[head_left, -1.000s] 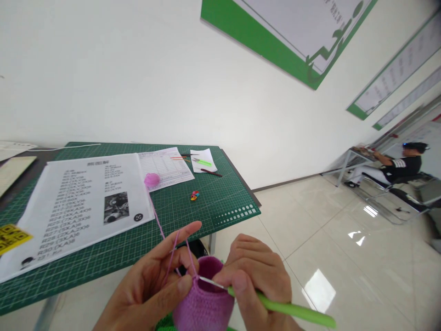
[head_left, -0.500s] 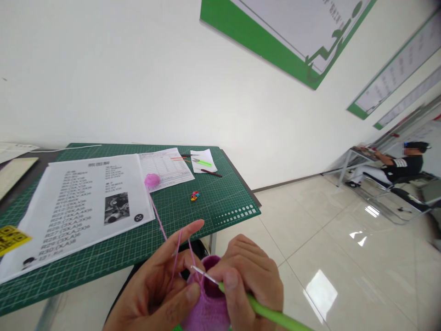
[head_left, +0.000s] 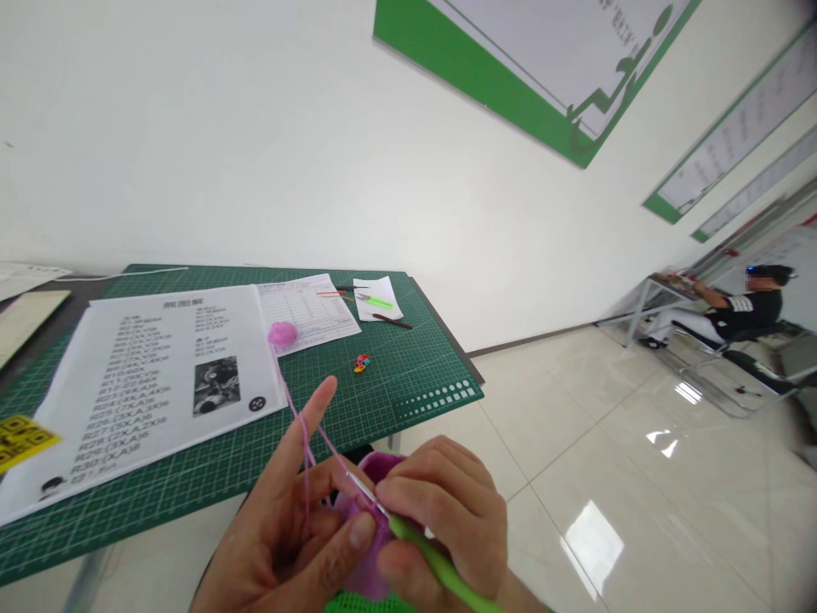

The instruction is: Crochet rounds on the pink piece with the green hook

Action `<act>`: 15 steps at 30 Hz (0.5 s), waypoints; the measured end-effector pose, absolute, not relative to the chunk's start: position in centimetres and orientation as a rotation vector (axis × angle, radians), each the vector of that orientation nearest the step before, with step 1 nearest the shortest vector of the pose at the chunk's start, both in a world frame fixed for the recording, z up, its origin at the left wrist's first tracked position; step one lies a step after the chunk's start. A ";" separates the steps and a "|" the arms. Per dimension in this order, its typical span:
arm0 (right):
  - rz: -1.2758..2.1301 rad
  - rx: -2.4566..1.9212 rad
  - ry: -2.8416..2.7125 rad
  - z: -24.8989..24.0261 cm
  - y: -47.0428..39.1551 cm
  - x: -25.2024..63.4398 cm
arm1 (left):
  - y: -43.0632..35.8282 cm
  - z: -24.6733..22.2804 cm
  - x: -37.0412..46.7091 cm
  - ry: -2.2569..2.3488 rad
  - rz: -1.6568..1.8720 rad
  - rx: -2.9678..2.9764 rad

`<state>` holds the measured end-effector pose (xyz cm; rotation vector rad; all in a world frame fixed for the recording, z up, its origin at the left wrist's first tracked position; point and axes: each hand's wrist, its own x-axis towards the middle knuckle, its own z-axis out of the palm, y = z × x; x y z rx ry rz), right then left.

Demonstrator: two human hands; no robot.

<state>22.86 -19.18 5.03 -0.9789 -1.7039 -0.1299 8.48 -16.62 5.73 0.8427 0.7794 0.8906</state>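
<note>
Left index finger (head_left: 319, 409) is now standing more upright than half a second ago, and the right hand (head_left: 447, 511) is sitting further left, with the green-handled hook (head_left: 434, 558) tilting more steeply.

Head view: the left hand (head_left: 281, 528) is clamping the pink crocheted piece (head_left: 367, 566) near its rim, thumb pressing on the fabric, index sticking up apart from the other fingers and carrying the pink yarn (head_left: 327, 436). The right hand is closing thumb and fingers round the hook; the metal end is lying at the rim by the left thumb. Whether it is catching a loop, they probably can't tell: fingers are covering much of it. The piece is hanging low between the hands, above a green mesh item (head_left: 367, 605). The yarn ball (head_left: 282, 334) is resting on paper on the cutting mat (head_left: 408, 366).

Handling, as a judgement: the piece is looking light, soft and hollow, so its wall is likely folding under a hard squeeze. Best hold is a light pinch on the worked edge just beside the hook. The hook is looking stiff and smooth, slippery at the metal; grip is belonging on the green handle. Yarn is wanting light, even tension.
</note>
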 end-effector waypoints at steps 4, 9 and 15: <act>-0.138 -0.994 -1.565 4.3 -19.0 22.1 | -16.8 5.5 8.8 0.792 0.917 0.830; -0.142 -1.060 -1.449 3.6 -18.8 21.2 | -16.9 5.2 9.2 0.807 0.985 0.759; -0.160 -1.013 -1.406 3.8 -18.7 21.2 | -15.9 5.8 9.0 0.792 0.999 0.396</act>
